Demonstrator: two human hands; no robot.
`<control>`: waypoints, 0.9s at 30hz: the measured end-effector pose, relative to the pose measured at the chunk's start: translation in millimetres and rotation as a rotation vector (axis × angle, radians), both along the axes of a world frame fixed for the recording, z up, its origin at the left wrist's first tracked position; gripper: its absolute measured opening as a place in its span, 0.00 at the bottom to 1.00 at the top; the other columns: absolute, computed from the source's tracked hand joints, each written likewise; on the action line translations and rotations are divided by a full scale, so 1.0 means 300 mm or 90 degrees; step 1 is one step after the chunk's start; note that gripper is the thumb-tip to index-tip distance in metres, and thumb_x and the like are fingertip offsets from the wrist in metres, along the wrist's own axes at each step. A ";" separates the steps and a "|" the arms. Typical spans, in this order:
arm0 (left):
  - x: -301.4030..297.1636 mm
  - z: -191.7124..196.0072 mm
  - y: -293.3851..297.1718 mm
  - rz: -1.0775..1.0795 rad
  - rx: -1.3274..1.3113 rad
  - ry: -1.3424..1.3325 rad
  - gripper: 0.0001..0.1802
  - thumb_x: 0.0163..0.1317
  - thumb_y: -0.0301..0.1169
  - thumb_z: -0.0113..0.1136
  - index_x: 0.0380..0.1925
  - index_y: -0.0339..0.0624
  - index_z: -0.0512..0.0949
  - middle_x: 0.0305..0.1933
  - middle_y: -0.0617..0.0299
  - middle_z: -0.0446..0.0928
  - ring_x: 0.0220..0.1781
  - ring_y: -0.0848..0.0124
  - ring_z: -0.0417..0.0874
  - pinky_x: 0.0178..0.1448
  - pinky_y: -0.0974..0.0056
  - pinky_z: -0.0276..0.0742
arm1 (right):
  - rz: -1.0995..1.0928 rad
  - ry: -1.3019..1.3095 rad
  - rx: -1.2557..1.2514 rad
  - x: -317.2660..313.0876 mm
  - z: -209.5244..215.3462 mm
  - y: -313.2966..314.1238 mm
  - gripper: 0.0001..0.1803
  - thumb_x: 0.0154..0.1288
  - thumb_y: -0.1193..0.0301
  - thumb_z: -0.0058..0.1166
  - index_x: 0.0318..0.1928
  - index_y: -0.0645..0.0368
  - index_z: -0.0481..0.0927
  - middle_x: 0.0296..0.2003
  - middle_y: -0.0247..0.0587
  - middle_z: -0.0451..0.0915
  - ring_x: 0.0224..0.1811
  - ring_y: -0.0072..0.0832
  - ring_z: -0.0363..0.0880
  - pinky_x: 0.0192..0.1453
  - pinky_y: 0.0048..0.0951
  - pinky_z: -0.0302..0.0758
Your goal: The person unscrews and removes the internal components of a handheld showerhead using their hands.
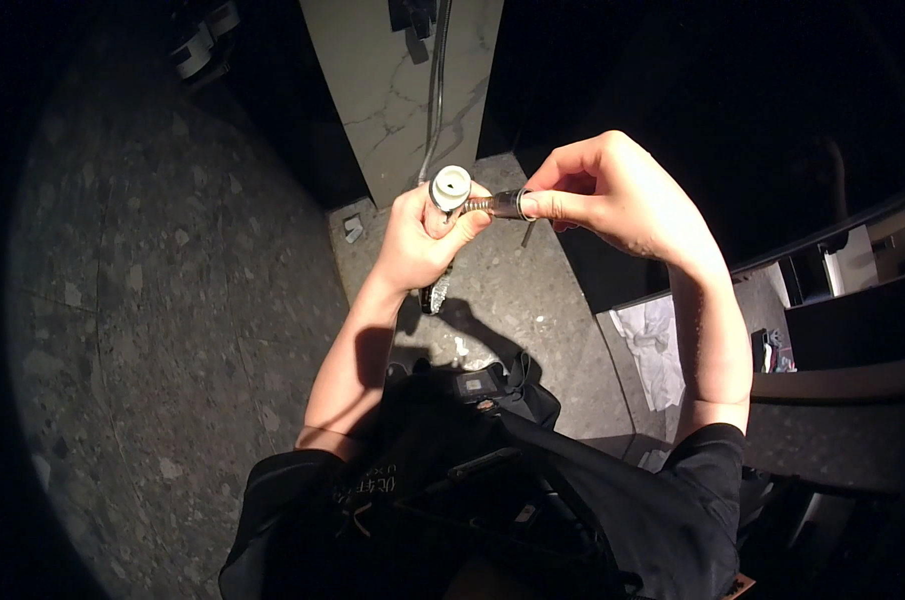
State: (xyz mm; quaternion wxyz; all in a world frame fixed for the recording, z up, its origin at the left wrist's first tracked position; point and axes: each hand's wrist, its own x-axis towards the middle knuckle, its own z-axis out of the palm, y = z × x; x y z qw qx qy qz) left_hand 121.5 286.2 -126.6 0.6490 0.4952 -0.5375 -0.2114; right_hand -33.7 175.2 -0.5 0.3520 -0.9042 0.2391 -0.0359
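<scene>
My left hand point(413, 245) is closed round a fitting with a round white end point(452, 185), its open face turned up. Sideways from it, toward the right, runs a ribbed or threaded metal stem point(477, 205). A dark, glossy cylinder point(510, 204) sits at the right end of that stem, and my right hand point(618, 195) pinches its rim between thumb and fingers. From this view I cannot tell whether the cylinder is fixed to the stem or only pressed against it. Below my left hand hangs a dark, shiny part point(434, 296), partly hidden.
A grey hose point(435, 110) runs down past a white marbled panel point(393, 110) behind my left hand. Speckled grey tiles point(173, 330) cover the floor at left. Crumpled white paper point(653, 350) lies at right, near a mirror-like strip point(833, 280) reflecting the room.
</scene>
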 end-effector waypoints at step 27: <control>-0.007 -0.013 0.005 0.046 0.025 -0.033 0.08 0.54 0.27 0.64 0.33 0.36 0.77 0.25 0.67 0.76 0.28 0.80 0.73 0.33 0.73 0.69 | 0.000 -0.103 -0.103 0.005 -0.049 0.034 0.10 0.48 0.70 0.55 0.28 0.67 0.80 0.19 0.43 0.79 0.22 0.28 0.79 0.32 0.25 0.76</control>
